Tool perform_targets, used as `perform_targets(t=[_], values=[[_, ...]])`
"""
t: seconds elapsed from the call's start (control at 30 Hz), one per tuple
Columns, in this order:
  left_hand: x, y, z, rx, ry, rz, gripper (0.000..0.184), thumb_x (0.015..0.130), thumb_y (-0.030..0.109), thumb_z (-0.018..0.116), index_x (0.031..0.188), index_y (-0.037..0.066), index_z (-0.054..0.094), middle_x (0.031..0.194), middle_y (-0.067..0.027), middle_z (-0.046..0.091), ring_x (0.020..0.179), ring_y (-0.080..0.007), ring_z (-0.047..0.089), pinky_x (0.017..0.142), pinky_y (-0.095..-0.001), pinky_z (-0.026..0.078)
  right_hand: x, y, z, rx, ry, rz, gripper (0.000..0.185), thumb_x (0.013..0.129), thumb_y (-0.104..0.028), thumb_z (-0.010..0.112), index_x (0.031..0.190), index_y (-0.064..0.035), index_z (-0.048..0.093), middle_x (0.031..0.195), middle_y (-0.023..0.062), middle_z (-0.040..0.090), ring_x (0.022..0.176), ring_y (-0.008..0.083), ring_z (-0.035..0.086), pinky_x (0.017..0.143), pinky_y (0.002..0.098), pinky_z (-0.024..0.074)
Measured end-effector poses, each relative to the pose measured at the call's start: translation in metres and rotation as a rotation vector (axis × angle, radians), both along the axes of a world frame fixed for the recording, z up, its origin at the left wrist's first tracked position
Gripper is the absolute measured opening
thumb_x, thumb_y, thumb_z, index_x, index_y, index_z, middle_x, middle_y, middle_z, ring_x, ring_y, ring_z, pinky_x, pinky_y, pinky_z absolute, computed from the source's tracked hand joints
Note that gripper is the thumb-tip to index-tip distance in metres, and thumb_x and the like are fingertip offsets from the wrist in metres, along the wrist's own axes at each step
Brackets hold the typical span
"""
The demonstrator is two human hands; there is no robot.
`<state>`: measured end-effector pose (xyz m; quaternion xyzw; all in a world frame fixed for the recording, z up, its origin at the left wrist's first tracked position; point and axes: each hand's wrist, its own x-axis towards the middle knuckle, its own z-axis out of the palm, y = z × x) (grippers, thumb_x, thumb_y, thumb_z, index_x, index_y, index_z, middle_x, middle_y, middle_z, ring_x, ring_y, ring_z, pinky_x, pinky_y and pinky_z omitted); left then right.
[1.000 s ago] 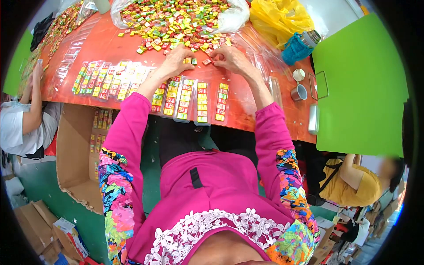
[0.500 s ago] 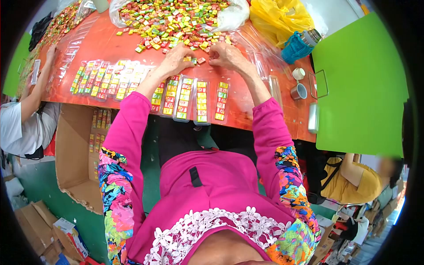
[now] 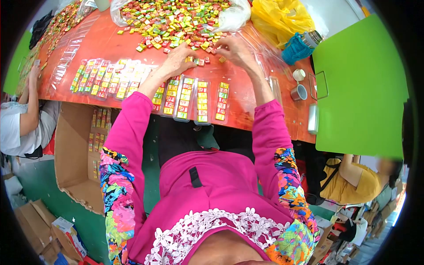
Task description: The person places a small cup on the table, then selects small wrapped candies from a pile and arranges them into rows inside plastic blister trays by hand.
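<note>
My left hand (image 3: 178,60) rests on the red table (image 3: 247,108), its fingers bent around the left end of a short row of small wrapped pieces (image 3: 201,62). What its fingertips grip is too small to make out. To the right, my right hand (image 3: 230,47) has its thumb and fingertips close together at the near edge of the big pile of pieces (image 3: 176,22); a loose yellow piece (image 3: 222,59) lies just below them. Between my forearms and to the left stand clear trays filled with columns of pieces, among them one tray (image 3: 202,101) and a separate one (image 3: 221,101).
A yellow bag (image 3: 280,20), a bottle in a blue cover (image 3: 300,46) and a metal cup (image 3: 299,92) are at the right. A cardboard box (image 3: 73,150) stands below the table's left edge. A person in white (image 3: 26,123) works at the left; another (image 3: 353,181) sits at the right.
The row by my left hand has grown longer to the right. My right hand has moved slightly right and up, away from the row. The person at the left has moved their arms.
</note>
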<state>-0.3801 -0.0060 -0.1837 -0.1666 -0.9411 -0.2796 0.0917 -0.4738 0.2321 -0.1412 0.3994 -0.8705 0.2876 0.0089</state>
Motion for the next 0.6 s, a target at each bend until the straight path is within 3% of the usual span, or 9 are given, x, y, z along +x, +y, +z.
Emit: perform_targets(t=[0.13, 0.27, 0.47, 0.6], values=[[-0.001, 0.001, -0.002, 0.040, 0.007, 0.006, 0.029, 0.080, 0.021, 0.075, 0.106, 0.011, 0.071, 0.102, -0.0112, 0.055, 0.106, -0.0299, 0.057, 0.091, -0.0409, 0.046, -0.004, 0.029, 0.012, 0.095, 0.118, -0.016, 0.022, 0.082, -0.019, 0.071, 0.095, -0.0008, 0.070, 0.084, 0.0168, 0.068, 0.075, 0.0275, 0.066, 0.068, 0.0398, 0.0508], [0.001, 0.002, -0.001, 0.057, -0.015, 0.022, 0.028, 0.078, 0.022, 0.076, 0.104, 0.011, 0.071, 0.101, -0.0114, 0.055, 0.106, -0.0305, 0.057, 0.092, -0.0412, 0.046, 0.008, 0.030, 0.007, 0.187, -0.005, -0.011, 0.025, 0.084, -0.021, 0.071, 0.099, -0.0016, 0.072, 0.085, 0.0121, 0.069, 0.078, 0.0241, 0.066, 0.070, 0.0363, 0.0517], [0.002, 0.002, 0.001, 0.048, -0.006, 0.018, 0.028, 0.078, 0.020, 0.076, 0.103, 0.011, 0.071, 0.100, -0.0120, 0.055, 0.105, -0.0306, 0.057, 0.091, -0.0413, 0.046, 0.003, 0.008, -0.015, 0.064, -0.108, 0.164, 0.023, 0.085, -0.018, 0.070, 0.102, -0.0023, 0.071, 0.085, 0.0112, 0.070, 0.079, 0.0231, 0.067, 0.070, 0.0362, 0.0522], [0.001, 0.000, -0.003, 0.050, 0.018, 0.004, 0.029, 0.079, 0.020, 0.075, 0.106, 0.010, 0.071, 0.099, -0.0118, 0.055, 0.104, -0.0302, 0.057, 0.090, -0.0408, 0.046, -0.004, 0.002, -0.015, -0.022, 0.035, 0.020, 0.021, 0.085, -0.016, 0.068, 0.101, -0.0022, 0.071, 0.086, 0.0131, 0.069, 0.081, 0.0257, 0.066, 0.072, 0.0381, 0.0519]])
